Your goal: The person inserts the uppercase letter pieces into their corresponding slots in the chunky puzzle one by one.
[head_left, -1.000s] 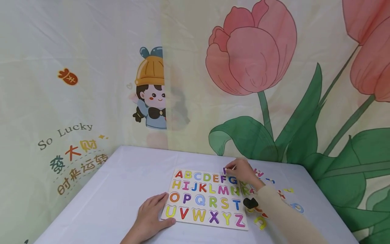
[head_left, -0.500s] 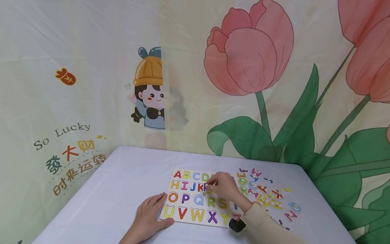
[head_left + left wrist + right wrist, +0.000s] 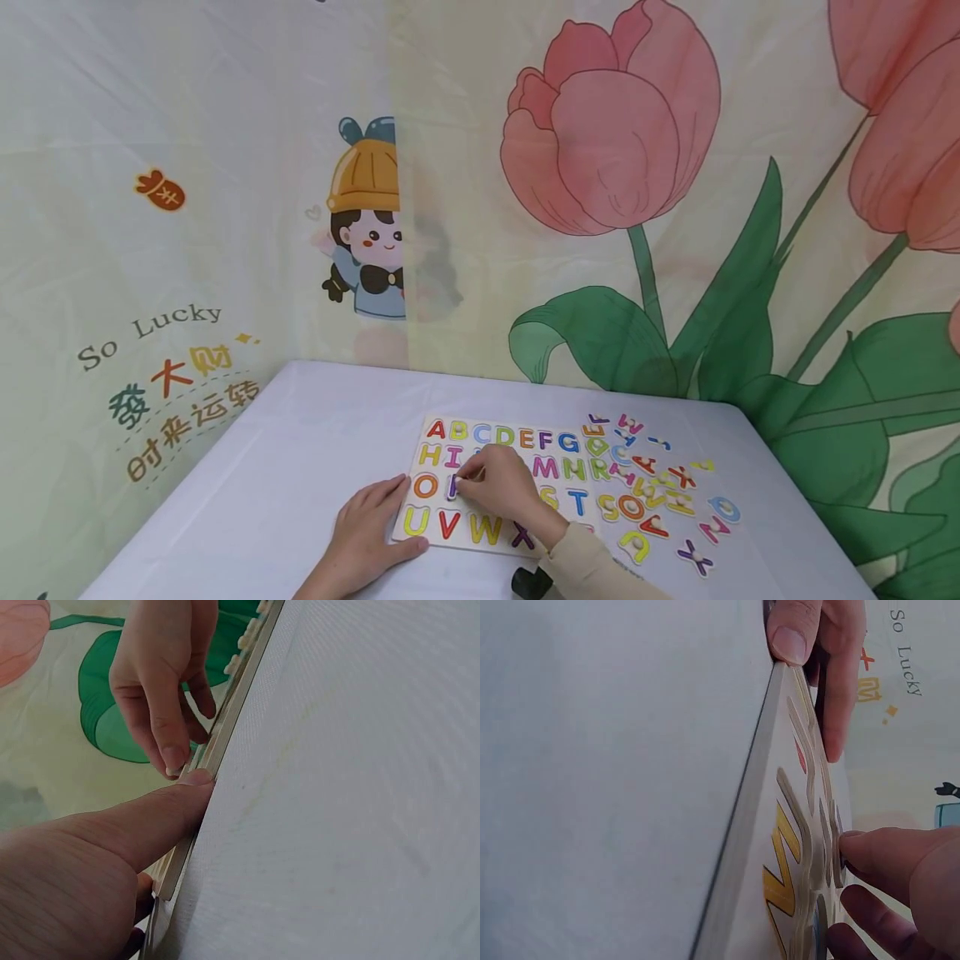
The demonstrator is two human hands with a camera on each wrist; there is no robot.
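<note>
My left hand rests at the near-left corner of a white alphabet puzzle board. Its thumb lies along the front edge, and its fingers reach the left side. With thumb and fingertips, my right hand pinches a purple letter piece over the printed P's place in the third row. The fingers hide much of this piece. In the right wrist view the right fingertips are right at the board's surface. The right hand covers several printed letters in the middle rows.
Several loose knobbed letter pieces lie right of the board, among them an orange O, a yellow U, a purple X and a light-blue Q. A patterned cloth backdrop stands behind the white table.
My right hand has carried the purple piece from the board's upper right, by the F, leftward and nearer to the P's place. The left hand has stayed at the corner.
</note>
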